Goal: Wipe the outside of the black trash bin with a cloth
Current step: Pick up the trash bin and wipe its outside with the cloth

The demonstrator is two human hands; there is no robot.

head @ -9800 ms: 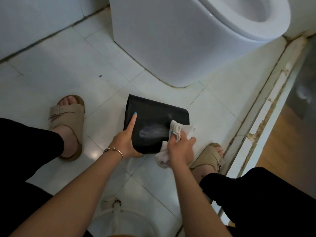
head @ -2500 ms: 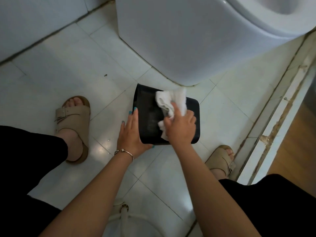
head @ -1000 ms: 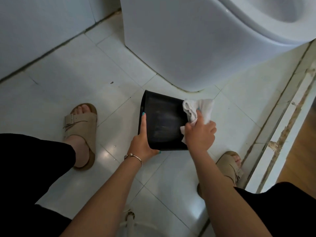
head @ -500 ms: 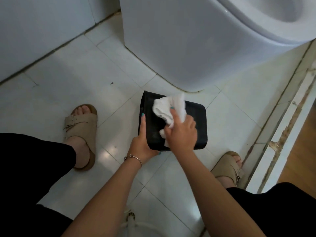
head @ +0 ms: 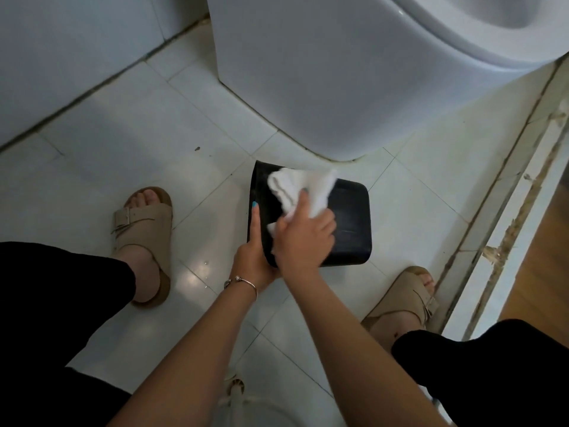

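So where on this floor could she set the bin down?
Bare tiles lie between the left sandal, the wall and the toilet base. A smaller patch sits between the black trash bin and the door sill. It is crowded where the left hand and right hand, holding the cloth, work.

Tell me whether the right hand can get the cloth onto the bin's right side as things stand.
Probably yes: the right hand already presses the cloth on the bin, and nothing covers its right side.
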